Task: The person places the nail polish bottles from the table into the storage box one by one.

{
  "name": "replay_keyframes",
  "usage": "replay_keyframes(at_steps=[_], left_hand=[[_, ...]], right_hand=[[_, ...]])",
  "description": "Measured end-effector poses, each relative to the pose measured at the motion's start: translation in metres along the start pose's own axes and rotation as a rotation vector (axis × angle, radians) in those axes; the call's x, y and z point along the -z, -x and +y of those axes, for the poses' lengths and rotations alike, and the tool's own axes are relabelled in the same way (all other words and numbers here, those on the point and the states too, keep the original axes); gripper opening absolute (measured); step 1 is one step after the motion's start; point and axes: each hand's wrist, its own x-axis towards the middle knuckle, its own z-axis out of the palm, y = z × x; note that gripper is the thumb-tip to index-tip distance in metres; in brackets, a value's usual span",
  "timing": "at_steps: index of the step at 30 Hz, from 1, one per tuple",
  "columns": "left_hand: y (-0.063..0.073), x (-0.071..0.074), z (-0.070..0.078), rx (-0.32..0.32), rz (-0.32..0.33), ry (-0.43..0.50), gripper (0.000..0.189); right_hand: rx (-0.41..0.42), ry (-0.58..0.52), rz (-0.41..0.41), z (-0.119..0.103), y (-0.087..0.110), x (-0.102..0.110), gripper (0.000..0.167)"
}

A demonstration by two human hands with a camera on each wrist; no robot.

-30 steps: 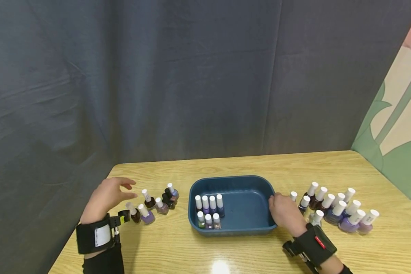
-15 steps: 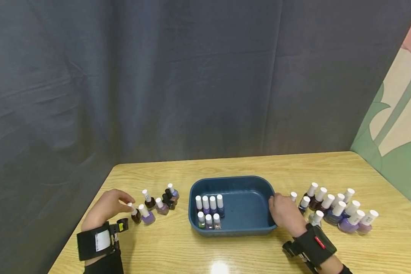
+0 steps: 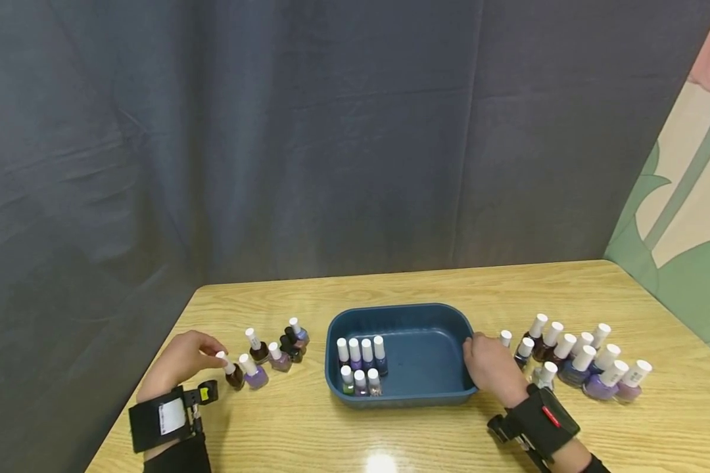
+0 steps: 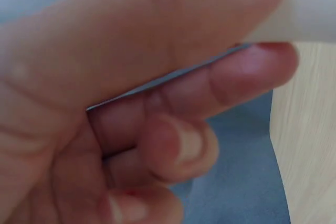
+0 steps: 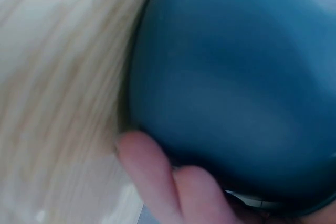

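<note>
At the table's left, my left hand (image 3: 183, 361) pinches the white cap of a dark brown nail polish bottle (image 3: 234, 378) between thumb and index finger. The left wrist view shows that white cap (image 4: 310, 11) close up; the bottle's body is out of that view. Just right of it stands a purple nail polish (image 3: 256, 378). My right hand (image 3: 490, 366) grips the right wall of a dark blue plastic bin (image 3: 414, 399), its fingers low on the outer side in the right wrist view. Inside the bin, several nail polishes (image 3: 368, 358) stand in two rows at the left.
Behind the held bottle are another dark polish (image 3: 259, 353), a mauve one (image 3: 280, 359), black-capped bottles (image 3: 292, 348) and a blue one (image 3: 298, 332). Many white-capped polishes (image 3: 574, 371) cluster right of my right hand. A grey curtain (image 3: 343, 144) hangs behind the wooden table (image 3: 307, 433).
My left hand has come down from above the left-hand bottles and taken hold of the dark brown nail polish by its cap. My right hand stays on the bin.
</note>
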Motion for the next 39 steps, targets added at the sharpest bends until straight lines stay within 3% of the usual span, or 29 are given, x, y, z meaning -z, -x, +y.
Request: replay_keyframes(at_steps=[4,8,13,19,26,33,39], left_hand=[[0.007,0.007,0.001,0.014,0.02,-0.07,0.018],[0.018,0.017,0.01,0.004,0.107,-0.132,0.02],[0.03,0.025,0.03,-0.023,0.286,-0.194,0.02],[0.035,0.021,0.061,-0.15,0.542,-0.246,0.021],[0.028,0.009,0.087,-0.255,0.697,-0.284,0.021],[0.018,-0.009,0.117,-0.345,0.729,-0.265,0.021],[0.012,-0.022,0.147,-0.36,0.661,-0.139,0.023]], right_hand=[[0.002,0.003,0.005,0.0,0.0,-0.001,0.029],[0.004,0.01,0.013,0.0,0.0,0.0,0.029],[0.0,0.005,0.005,-0.001,0.0,0.001,0.029],[0.003,0.009,0.008,-0.001,0.001,0.0,0.029],[0.003,0.013,0.004,-0.001,0.001,0.001,0.029],[0.002,0.0,-0.009,0.001,0.002,0.002,0.029],[0.01,-0.011,-0.014,-0.001,0.001,0.001,0.029]])
